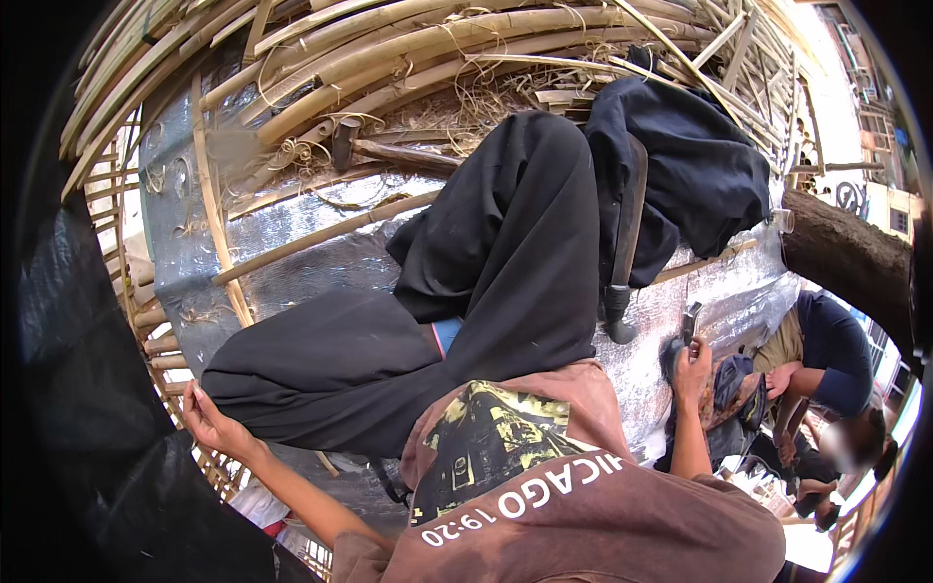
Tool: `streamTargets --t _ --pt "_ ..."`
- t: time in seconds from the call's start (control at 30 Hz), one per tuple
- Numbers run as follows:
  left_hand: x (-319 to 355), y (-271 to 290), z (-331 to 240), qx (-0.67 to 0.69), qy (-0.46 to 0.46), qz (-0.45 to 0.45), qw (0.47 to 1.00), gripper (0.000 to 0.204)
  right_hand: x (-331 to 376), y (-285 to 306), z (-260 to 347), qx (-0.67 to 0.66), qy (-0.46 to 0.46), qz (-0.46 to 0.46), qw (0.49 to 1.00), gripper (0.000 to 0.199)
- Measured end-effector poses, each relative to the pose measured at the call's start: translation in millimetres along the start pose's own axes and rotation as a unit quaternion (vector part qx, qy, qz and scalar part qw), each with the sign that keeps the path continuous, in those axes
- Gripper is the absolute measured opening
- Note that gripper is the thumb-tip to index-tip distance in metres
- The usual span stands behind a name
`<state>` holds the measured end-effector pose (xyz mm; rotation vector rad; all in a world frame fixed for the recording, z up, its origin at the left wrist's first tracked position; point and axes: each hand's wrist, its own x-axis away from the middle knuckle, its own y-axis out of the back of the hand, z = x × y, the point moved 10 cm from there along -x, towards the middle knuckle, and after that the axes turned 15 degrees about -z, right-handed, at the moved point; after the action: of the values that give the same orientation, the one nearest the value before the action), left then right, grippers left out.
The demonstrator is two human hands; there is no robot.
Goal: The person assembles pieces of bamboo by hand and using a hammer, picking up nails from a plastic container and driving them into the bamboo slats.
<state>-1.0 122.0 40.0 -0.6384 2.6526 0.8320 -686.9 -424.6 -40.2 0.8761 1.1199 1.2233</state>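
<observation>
My left hand is beside my bent left knee, palm turned up and fingers loosely curled with nothing visible in them. My right hand, out to the right, has its fingers closed on a small grey object; its kind is too small to make out. A dark rounded thing lies right next to those fingers. Between my right leg and that hand lies a curved machete with a dark handle, on dark cloth and silver sheeting. Ahead of my legs, a hammer with a wooden handle rests among shavings.
Long bamboo poles and split strips curve across the far side. A bamboo stick crosses the silver sheet. Black cloth is bunched beyond my right knee. A thick log and another person are at right.
</observation>
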Motion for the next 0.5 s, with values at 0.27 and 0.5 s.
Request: streamTargets --t 0.27,0.5 --pt "0.9 0.6 19.2 0.03 0.019 0.015 0.999 0.025 12.9 -29.1 -17.3 0.019 -0.012 -0.03 0.999 0.04" --pt "45.8 15.8 3.1 0.013 0.009 -0.027 0.999 0.037 -5.7 -81.7 159.5 -0.313 -0.031 0.038 0.948 0.035"
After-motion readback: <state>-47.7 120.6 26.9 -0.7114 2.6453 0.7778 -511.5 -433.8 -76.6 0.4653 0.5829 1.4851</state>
